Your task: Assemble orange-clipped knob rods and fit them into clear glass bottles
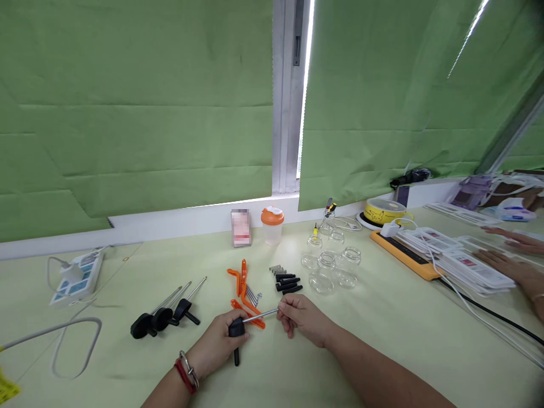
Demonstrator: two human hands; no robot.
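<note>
Near the front of the table, my left hand [221, 343] is wrapped round a black cap with a metal rod [236, 327], a short black spout pointing down from it. My right hand [304, 318] is closed, thumb and fingers pinching the rod's far end; whether a small part is also in them is hidden. Just beyond lie orange levers [243, 277] and thin metal pins [254, 296]. Several black tubes [289, 281] and small springs [277, 270] lie past my right hand. Three similar black caps with rods [162, 318] rest to the left.
Several clear glass bottles [327, 260] stand right of centre, some holding small tools. An orange-lidded cup [272, 226] stands at the back. On the right are an orange power strip [403, 255], stacked white cases [476, 269] and another person's hands [501, 263]. A white power strip [79, 277] lies left.
</note>
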